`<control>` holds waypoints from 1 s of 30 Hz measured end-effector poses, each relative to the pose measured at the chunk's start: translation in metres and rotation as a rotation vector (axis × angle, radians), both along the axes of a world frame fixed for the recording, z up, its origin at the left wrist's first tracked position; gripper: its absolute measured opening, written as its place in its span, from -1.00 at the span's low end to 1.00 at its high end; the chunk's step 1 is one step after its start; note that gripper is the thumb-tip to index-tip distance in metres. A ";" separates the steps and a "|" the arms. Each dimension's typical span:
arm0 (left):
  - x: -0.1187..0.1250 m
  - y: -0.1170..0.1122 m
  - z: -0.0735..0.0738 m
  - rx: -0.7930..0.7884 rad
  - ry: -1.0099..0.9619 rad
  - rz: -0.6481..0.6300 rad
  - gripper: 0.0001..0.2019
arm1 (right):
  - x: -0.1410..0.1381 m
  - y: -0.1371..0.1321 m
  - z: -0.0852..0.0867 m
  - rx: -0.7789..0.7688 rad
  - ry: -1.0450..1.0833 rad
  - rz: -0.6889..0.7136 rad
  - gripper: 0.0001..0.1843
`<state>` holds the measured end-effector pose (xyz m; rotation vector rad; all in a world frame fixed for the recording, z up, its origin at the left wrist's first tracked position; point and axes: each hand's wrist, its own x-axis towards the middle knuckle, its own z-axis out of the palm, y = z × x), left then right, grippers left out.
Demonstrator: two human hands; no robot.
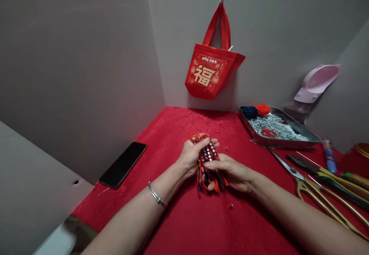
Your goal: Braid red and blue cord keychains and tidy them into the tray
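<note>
Snugly, beaded cord bundle (pixel 209 159) pinched between left-hand fingers (pixel 201 146), right-hand fingers (pixel 216 164).

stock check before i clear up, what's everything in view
red cloth: 1, red, covering the table
cord bundle: 1, red and navy with silver beads, between both hands
metal beads: 2, silver, loose on the cloth
smartphone: 1, black, left on the cloth
tote bag: 1, red with gold print, hanging on the back wall
metal tray: 1, silver, back right
yarn balls: 2, navy and orange, in the tray
metal pieces: many, silver, in the tray
scissors: 1, gold, right on the cloth
pliers: 1, black and gold, beside the scissors
pink scoop: 1, pink, by the right wall
left hand: 1, gripping the cord bundle, silver bangle on wrist
right hand: 1, gripping the cord bundle
</note>
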<state>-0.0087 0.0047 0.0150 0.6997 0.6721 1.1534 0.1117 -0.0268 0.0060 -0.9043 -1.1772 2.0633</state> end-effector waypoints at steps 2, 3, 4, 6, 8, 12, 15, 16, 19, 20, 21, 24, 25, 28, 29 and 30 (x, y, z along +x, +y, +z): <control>0.002 -0.002 0.002 0.056 0.064 -0.021 -0.75 | -0.002 -0.002 -0.003 0.034 0.009 -0.022 -0.78; 0.002 -0.002 0.004 0.076 0.096 -0.043 -0.74 | -0.003 -0.003 -0.004 0.048 0.004 -0.047 -0.80; 0.002 -0.001 0.006 0.090 0.122 -0.077 -0.75 | -0.004 -0.004 -0.005 0.054 -0.008 -0.070 -0.80; -0.001 0.003 0.012 0.097 0.160 -0.189 -0.77 | -0.004 -0.004 -0.006 0.051 -0.037 -0.092 -0.77; -0.005 0.009 0.020 0.099 0.183 -0.328 -0.77 | -0.002 -0.004 -0.005 0.036 -0.044 -0.059 -0.75; -0.007 0.015 0.032 0.122 0.236 -0.465 -0.81 | 0.005 -0.001 -0.001 0.027 -0.064 0.024 -0.77; 0.001 0.016 0.035 0.099 0.245 -0.414 -0.88 | 0.010 0.001 0.000 0.041 -0.067 0.022 -0.79; 0.005 0.016 0.036 0.084 0.233 -0.383 -0.91 | 0.012 0.002 -0.001 0.051 -0.058 0.025 -0.80; 0.015 0.020 0.037 -0.015 0.189 -0.303 -0.93 | 0.015 0.007 -0.003 0.080 -0.025 0.029 -0.76; 0.017 0.022 0.038 -0.057 0.185 -0.287 -0.90 | 0.017 0.009 -0.004 0.083 -0.014 0.028 -0.74; 0.019 0.025 0.039 -0.094 0.190 -0.283 -0.87 | 0.018 0.011 -0.005 0.082 -0.001 0.031 -0.73; 0.021 0.029 0.041 -0.116 0.219 -0.340 -0.84 | 0.023 0.015 -0.006 0.073 0.035 0.049 -0.72; 0.021 0.030 0.042 -0.094 0.219 -0.369 -0.85 | 0.025 0.016 -0.005 0.072 0.032 0.054 -0.73; 0.020 0.030 0.042 -0.024 0.223 -0.427 -0.85 | 0.028 0.017 -0.004 0.081 -0.038 0.062 -0.76; 0.020 0.031 0.042 -0.008 0.233 -0.425 -0.86 | 0.029 0.016 -0.004 0.094 -0.057 0.069 -0.76; 0.019 0.031 0.043 0.002 0.243 -0.415 -0.87 | 0.030 0.016 -0.003 0.116 -0.065 0.078 -0.75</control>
